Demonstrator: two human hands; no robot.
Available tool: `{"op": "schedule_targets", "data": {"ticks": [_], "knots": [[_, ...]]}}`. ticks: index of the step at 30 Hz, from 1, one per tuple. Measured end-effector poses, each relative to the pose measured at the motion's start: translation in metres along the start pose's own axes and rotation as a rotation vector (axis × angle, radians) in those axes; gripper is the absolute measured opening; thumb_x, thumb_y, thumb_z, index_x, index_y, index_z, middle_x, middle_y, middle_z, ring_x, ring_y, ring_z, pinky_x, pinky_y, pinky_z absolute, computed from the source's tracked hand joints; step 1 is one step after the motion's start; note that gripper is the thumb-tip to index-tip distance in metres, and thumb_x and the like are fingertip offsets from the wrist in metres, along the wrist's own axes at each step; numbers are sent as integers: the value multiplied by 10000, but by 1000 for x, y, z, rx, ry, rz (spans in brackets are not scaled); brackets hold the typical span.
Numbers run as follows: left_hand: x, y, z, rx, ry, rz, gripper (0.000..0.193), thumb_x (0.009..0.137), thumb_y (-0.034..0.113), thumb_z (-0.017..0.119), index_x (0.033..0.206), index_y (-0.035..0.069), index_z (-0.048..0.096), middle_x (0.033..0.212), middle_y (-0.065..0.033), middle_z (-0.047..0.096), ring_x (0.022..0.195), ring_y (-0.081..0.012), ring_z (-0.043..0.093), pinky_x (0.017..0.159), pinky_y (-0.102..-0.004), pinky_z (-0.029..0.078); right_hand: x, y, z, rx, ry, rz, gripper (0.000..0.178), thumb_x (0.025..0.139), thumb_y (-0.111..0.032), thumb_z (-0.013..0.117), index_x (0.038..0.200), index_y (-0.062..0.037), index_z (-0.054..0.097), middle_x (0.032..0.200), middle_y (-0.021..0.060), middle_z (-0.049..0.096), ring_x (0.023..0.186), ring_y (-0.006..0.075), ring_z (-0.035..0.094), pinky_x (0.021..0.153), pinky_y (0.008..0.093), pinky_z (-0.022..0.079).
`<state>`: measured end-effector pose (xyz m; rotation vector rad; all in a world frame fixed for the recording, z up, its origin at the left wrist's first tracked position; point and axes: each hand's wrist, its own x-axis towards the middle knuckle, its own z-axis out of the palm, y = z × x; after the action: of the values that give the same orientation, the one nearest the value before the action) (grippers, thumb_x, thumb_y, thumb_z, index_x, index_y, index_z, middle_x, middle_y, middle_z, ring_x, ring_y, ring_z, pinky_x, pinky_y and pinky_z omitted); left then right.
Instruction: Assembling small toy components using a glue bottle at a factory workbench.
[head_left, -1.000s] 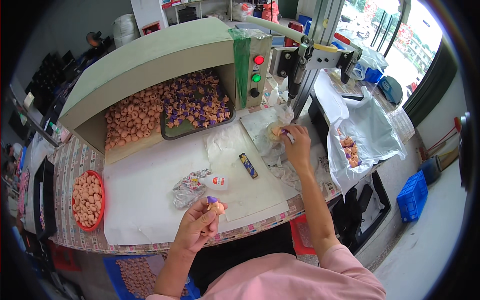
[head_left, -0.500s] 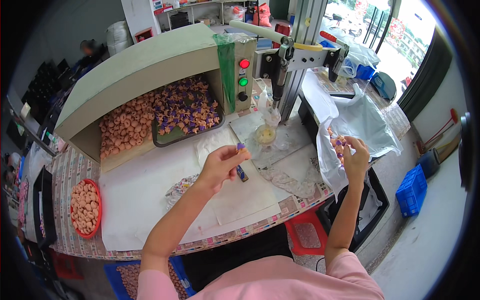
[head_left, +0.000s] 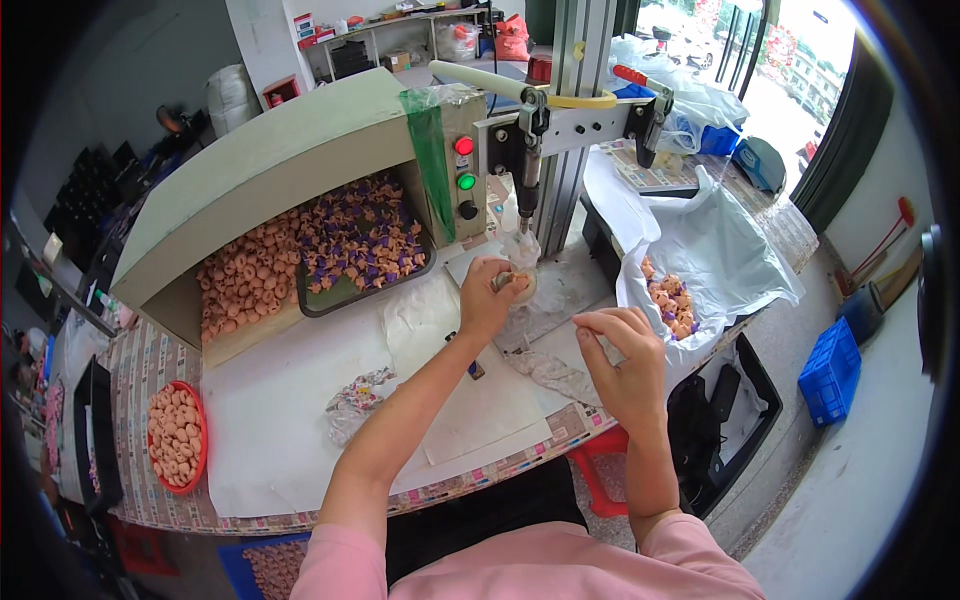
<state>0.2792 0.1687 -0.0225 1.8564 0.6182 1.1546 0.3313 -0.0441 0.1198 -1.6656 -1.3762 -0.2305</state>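
Figure (head_left: pixel 521 279), mostly hidden, pinched in left hand (head_left: pixel 487 297); grip lightly, steady at dish (head_left: pixel 531 291) beside it; right hand (head_left: pixel 625 362) narrow, cannot tell if holding anything.

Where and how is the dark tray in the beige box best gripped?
Likely by the raised front rim of the dark tray, from the person's side: that edge lies at the open front of the beige box, while its roof overhangs the back and piled pieces crowd the left.
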Motion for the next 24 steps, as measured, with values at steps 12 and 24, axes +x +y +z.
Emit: {"op": "schedule_targets", "data": {"ticks": [12,24], "knots": [[-4,13,-1,91,-52,82,255,738,46,742,908,0,556,1071,-105,551,730,-184,560,626,-288,465,140,-17,33,-86,529,-487,325,800,-88,689,1119,-48,646,1006,135,669,865,278,621,810,356,474],[-4,14,-2,65,-56,-83,368,726,86,773,1019,-24,579,1076,-84,541,797,-145,541,639,-266,452,201,-58,-23,946,344,-171,328,883,-178,631,1157,1,624,875,36,621,825,130,571,826,262,443]]}}
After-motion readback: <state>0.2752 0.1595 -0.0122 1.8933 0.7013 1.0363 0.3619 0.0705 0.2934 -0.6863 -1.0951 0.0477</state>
